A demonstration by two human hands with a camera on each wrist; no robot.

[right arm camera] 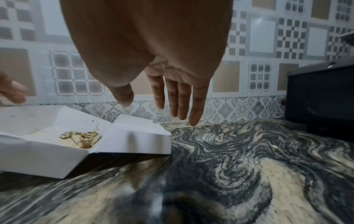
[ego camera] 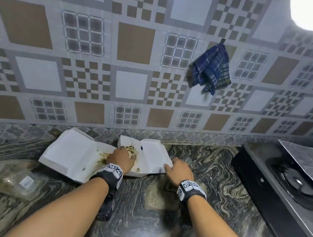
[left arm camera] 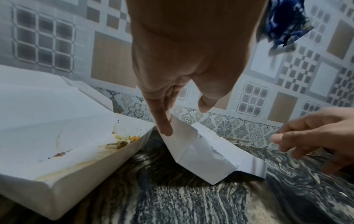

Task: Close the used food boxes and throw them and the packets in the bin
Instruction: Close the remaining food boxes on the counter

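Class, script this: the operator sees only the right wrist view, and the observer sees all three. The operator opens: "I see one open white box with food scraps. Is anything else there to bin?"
Observer: Yes. A second open box, also soiled, lies to the left of the first box.
Operator: Any packets?
Observer: One clear packet with a white label lies on the counter, nearer the person and further left.
Operator: What is the left hand doing?
Observer: The left hand has straight fingers and touches the first box's edge.
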